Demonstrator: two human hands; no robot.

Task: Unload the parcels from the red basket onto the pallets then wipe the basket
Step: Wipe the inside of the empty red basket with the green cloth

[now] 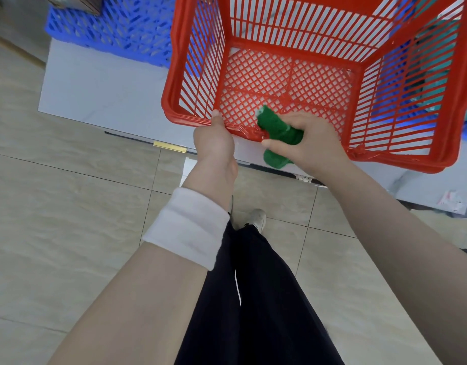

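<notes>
Head view:
Basket: the red basket (319,69) fills the upper right of the frame, tipped toward me, nothing inside but my cloth.
Left grip: my left hand (214,143) is closed on the basket's near rim, centre frame.
Right grip: my right hand (308,143) is wrapped tight around a green cloth (277,133), pressed at the near edge.
Pallets: blue pallet (108,30) upper left, behind the basket.
Floor: beige tiles (56,206) below.

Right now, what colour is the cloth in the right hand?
Green. The cloth, gripped by the right hand at the red basket rim, shows in the head view.
</notes>
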